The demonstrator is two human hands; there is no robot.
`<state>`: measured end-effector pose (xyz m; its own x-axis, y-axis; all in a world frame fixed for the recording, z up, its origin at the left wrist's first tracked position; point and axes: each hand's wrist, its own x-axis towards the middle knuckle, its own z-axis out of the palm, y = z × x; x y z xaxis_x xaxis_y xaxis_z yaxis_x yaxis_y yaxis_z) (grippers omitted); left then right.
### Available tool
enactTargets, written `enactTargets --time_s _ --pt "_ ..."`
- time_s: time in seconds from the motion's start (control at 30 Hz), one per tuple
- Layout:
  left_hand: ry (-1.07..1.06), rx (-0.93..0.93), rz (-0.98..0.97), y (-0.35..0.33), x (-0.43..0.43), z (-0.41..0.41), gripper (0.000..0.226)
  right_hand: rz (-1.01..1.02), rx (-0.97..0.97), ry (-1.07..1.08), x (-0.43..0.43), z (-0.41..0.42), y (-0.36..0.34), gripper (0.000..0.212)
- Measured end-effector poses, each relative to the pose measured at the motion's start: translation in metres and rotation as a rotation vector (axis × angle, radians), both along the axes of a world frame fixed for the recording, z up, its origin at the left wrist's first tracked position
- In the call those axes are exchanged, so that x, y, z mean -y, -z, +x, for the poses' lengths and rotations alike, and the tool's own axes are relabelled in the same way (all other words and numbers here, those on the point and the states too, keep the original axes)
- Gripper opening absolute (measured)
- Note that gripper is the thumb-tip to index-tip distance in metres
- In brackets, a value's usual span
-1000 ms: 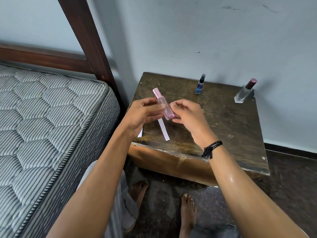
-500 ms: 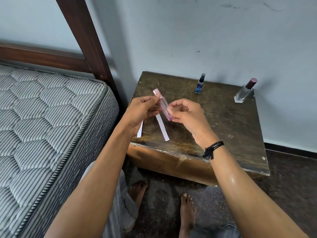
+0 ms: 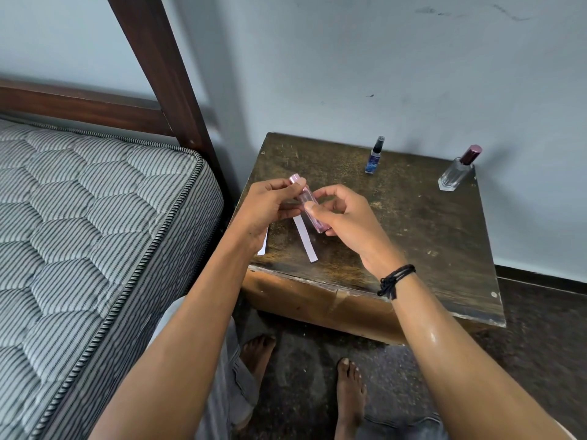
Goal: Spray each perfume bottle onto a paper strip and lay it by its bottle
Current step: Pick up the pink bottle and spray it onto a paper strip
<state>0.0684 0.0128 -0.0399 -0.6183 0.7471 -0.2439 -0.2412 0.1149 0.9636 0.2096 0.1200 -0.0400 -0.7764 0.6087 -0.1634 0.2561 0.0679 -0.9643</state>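
Holding the pink bottle [image 3: 309, 206] over the tabletop's [image 3: 413, 223] left side, I had my left hand [image 3: 270, 208] pinching its cap end and my right hand [image 3: 341, 217] gripping its body. One paper strip [image 3: 305, 238] lay beneath, reaching toward the near edge; the right half stayed open.

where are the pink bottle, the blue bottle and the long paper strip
pink bottle [image 3: 313, 214], head view, on its clear body between both hands
blue bottle [image 3: 371, 161], head view, on its blue label
long paper strip [image 3: 305, 241], head view, on the middle of its bare length
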Motion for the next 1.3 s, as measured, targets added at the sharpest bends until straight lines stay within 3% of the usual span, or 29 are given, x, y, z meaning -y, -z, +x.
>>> enactTargets --time_s 0.2,0.37,0.5,0.7,0.9,1.0,1.2,1.3 --pt "-0.020 0.017 0.007 -0.002 0.000 -0.001 0.033 -0.017 -0.012 0.008 0.000 -0.001 -0.001 0.020" --pt "-0.201 0.096 0.042 -0.004 0.004 -0.013 0.032 0.005 0.017 -0.014 0.001 0.001 -0.002 0.023" --pt "-0.283 0.055 0.047 -0.003 0.006 -0.020 0.027 0.005 0.032 -0.008 -0.001 0.003 -0.005 0.023" --pt "-0.287 -0.173 -0.013 -0.001 0.003 -0.015 0.011 -0.102 -0.017 0.086 -0.018 0.010 -0.015 0.025" --pt "-0.118 -0.666 -0.277 0.005 -0.007 0.009 0.020 -0.384 -0.232 0.296 -0.021 0.014 -0.024 0.009" --pt "-0.011 -0.845 -0.309 0.011 -0.014 0.024 0.016 -0.425 -0.311 0.385 -0.021 0.013 -0.025 0.006" --pt "0.134 -1.055 -0.316 0.018 -0.023 0.045 0.027 -0.438 -0.335 0.459 -0.024 0.015 -0.027 0.022" --pt "0.194 -1.103 -0.299 0.019 -0.025 0.050 0.032 -0.450 -0.337 0.452 -0.024 0.016 -0.026 0.019"
